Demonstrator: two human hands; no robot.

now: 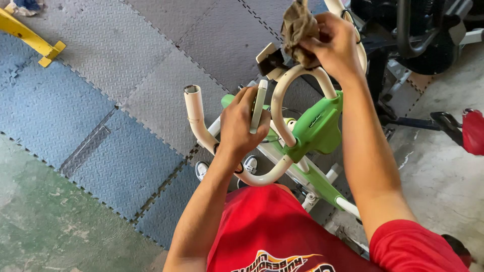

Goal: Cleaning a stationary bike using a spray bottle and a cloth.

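foam floor mats (pixel 75 111) under bike | green-white exercise bike (pixel 315 128) before the person | left hand (pixel 242 126) closed round its handlebar (pixel 275 108), steadying | right hand (pixel 335 43) clutching brown rag (pixel 297 25) on the handlebar's top loop | wiping step; next stretch likely needs a regrip

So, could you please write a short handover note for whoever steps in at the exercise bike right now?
Left hand: gripped around the white handlebar near its middle, steadying it.
Right hand: pressing a brown rag onto the top of the handlebar loop.
The green and white exercise bike stands on grey and blue floor mats.
Done: cannot tell how much has been wiped.
Left: probably the remaining bars, including the open-ended tube on the left.
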